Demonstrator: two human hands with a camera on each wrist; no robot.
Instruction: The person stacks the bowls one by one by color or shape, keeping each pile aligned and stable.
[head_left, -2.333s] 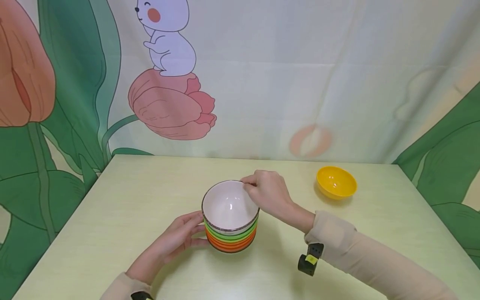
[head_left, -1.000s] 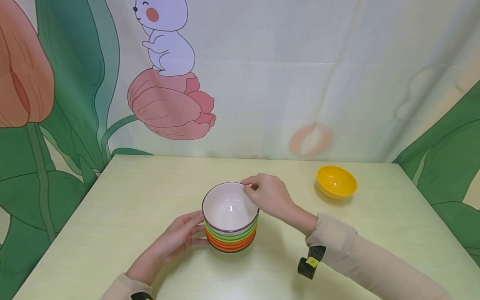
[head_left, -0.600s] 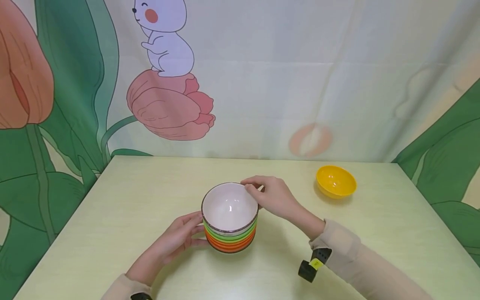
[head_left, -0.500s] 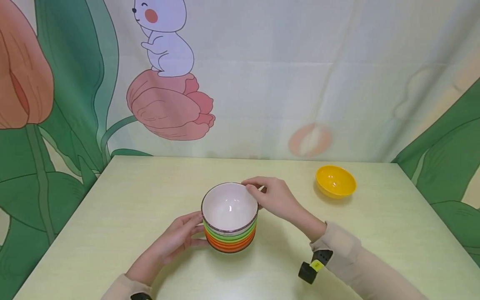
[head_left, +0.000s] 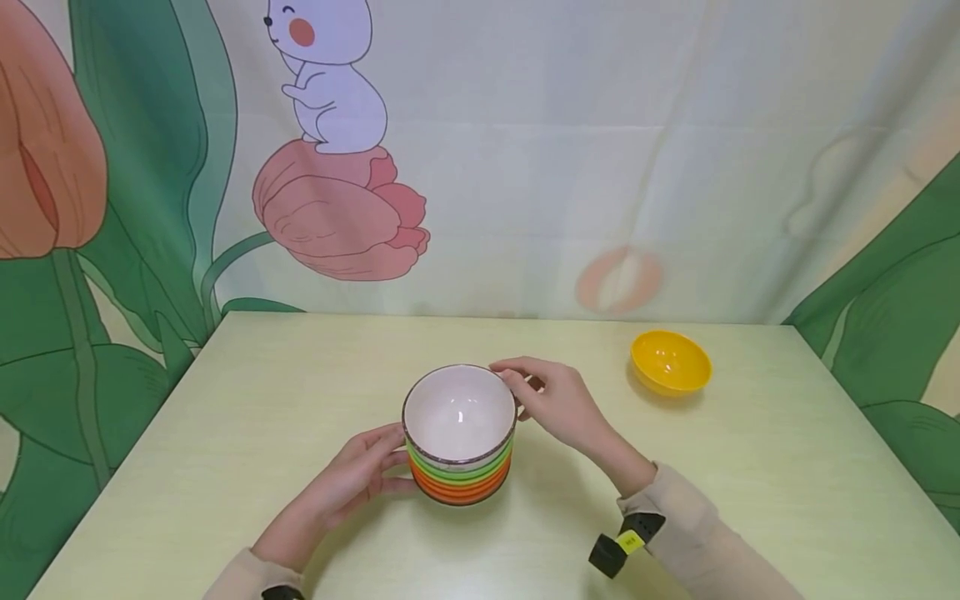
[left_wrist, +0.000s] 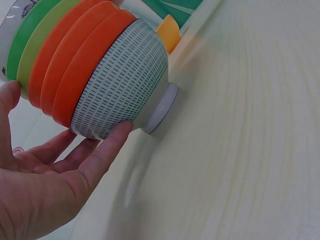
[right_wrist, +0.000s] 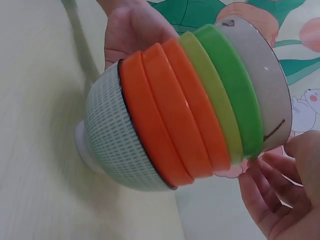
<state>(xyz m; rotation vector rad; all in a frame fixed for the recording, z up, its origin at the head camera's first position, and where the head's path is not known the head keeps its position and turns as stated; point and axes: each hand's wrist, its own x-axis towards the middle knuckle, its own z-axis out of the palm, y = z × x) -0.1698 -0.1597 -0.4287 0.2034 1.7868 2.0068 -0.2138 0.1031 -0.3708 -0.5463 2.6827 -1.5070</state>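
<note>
A stack of nested bowls [head_left: 461, 479] stands upright at the middle of the table. On top is a pale bowl [head_left: 459, 417] with a dark rim; below it come two green bowls [right_wrist: 230, 90], several orange bowls [right_wrist: 165, 115] and, at the bottom, a patterned bowl [right_wrist: 115, 135] with a white foot. My left hand [head_left: 360, 471] supports the stack's left side, fingers spread and fairly straight against the bowls [left_wrist: 100, 75]. At the right rim, my right hand [head_left: 558, 400] has its thumb and fingertips loosely beside the top bowl, also seen as a hand [right_wrist: 285, 180] in the right wrist view.
A yellow bowl [head_left: 671, 364] sits at the back right of the light wooden table [head_left: 300, 367]. Behind the table hangs a curtain [head_left: 510, 167] printed with tulips and a white animal. A black wrist camera [head_left: 611, 554] hangs under the right sleeve.
My right hand has loosened its pinch on the top bowl's rim and shifted slightly right and toward me. The stack, my left hand and the yellow bowl stay in place.
</note>
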